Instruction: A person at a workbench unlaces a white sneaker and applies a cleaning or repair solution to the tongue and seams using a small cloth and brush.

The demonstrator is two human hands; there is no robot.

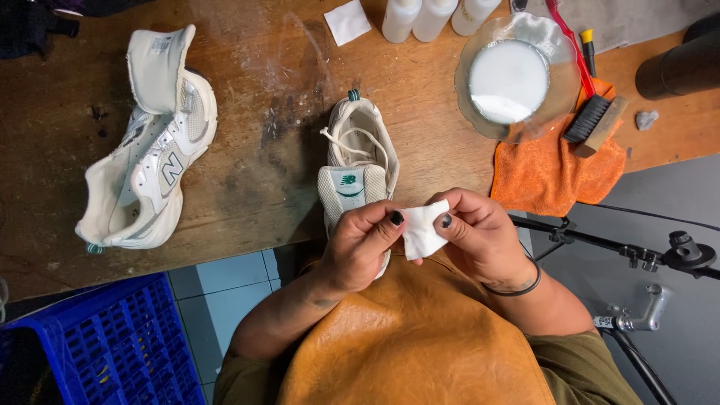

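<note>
My left hand (361, 244) and my right hand (480, 236) pinch a small white pad (424, 229) between thumbs and fingers, just above my tan leather apron (420, 337). Right behind the pad, a white sneaker with green trim (358, 161) sits at the wooden table's front edge, its tongue pulled up and laces loose. A second white sneaker (150, 161) lies on its side at the left of the table (255, 165), tongue folded back.
A glass bowl of white liquid (510, 79) stands at the back right beside a brush (592, 116) on an orange cloth (555, 169). White bottles (431, 15) and another white pad (347, 21) lie at the back. A blue crate (105, 345) sits on the floor left; a black stand (637, 255) is right.
</note>
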